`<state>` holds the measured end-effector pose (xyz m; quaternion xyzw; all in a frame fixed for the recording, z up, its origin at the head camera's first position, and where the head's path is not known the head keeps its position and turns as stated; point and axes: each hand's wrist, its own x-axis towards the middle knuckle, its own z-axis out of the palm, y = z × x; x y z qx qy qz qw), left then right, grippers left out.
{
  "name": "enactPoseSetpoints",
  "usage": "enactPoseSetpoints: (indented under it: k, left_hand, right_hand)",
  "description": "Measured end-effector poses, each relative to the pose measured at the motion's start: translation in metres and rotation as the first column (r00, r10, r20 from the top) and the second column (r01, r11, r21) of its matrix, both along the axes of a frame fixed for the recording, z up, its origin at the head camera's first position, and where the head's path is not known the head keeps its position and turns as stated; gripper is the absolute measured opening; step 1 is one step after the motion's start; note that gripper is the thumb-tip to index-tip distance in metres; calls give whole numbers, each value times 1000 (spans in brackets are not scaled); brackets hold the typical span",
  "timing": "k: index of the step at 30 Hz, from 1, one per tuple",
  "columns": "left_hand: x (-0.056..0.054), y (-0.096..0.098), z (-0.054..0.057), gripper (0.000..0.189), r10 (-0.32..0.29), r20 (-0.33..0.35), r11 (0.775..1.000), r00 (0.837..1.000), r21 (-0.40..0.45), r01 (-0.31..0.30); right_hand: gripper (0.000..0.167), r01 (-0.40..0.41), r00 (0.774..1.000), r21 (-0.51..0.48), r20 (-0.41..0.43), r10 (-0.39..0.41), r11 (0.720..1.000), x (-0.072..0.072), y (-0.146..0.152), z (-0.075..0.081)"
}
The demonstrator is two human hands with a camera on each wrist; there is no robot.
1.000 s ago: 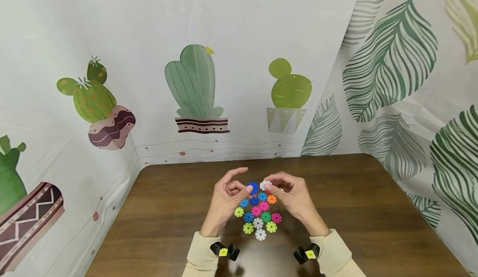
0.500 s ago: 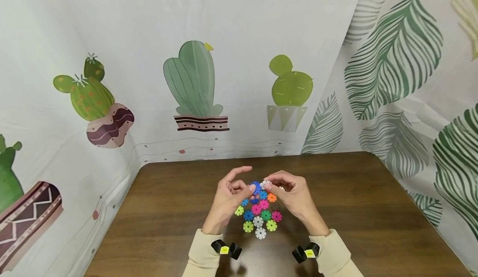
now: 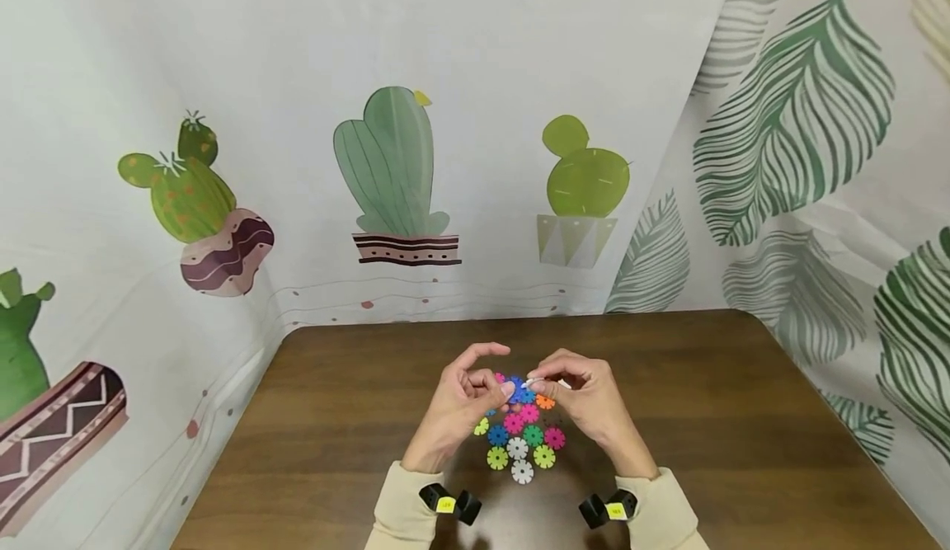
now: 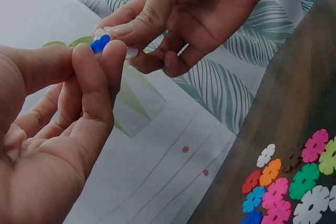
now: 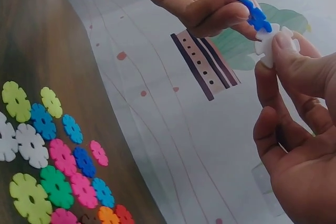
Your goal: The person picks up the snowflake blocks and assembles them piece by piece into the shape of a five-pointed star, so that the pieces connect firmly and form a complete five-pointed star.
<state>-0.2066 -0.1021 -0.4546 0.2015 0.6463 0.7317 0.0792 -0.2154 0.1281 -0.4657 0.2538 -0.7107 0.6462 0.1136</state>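
Observation:
A blue notched plastic disc (image 5: 254,14) is pinched between the thumb and fingers of my left hand (image 3: 462,395). My right hand (image 3: 592,392) pinches a white notched disc (image 5: 266,50) of the same flower-like shape. In the right wrist view the two discs meet at their rims, set at an angle to each other. Whether their notches are interlocked I cannot tell. Fingertips cover most of both discs in the left wrist view. Both hands hold them raised over the far part of a group of loose discs.
On the brown wooden table (image 3: 334,426) lie several loose notched discs, among them a green one (image 5: 56,187), a lime one (image 3: 497,458), a white one (image 3: 523,472) and an orange one (image 4: 270,172). A cactus-print cloth (image 3: 490,154) hangs behind the table.
The blue and white discs, apart a second ago, now touch. The white disc has turned from face-on to nearly edge-on in the head view, and the hands have come slightly closer together.

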Motion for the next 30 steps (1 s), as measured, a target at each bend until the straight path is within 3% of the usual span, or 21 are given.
enactPoseSetpoints:
  k: [6,11,16,20,25,30]
  left_hand:
    - [1,3,2,51,8,0,1000,1000,1,-8]
    - [3,10,0,50,39,-22,999,999,2,-39]
    - [4,12,-2,47,61,-37,998,997,-8,-62]
    - [3,12,1,45,80,-58,997,995,-15,-81]
    - [0,9,5,46,111,-64,993,992,-27,-113]
    - [-1,0,6,45,181,-37,983,983,-6,-181]
  right_hand:
    - [10,-21,998,-55,-68,17,998,-2,-1,1]
    - [15,25,996,-70,-84,-31,997,2,-3,0]
    - [19,64,995,-63,-76,-69,996,4,-7,-1]
    - [10,71,997,-52,-35,-73,996,2,-7,0]
    - [16,100,993,74,53,-104,992,-6,2,-9]
    - [22,133,968,289,168,-187,948,-17,13,-37]
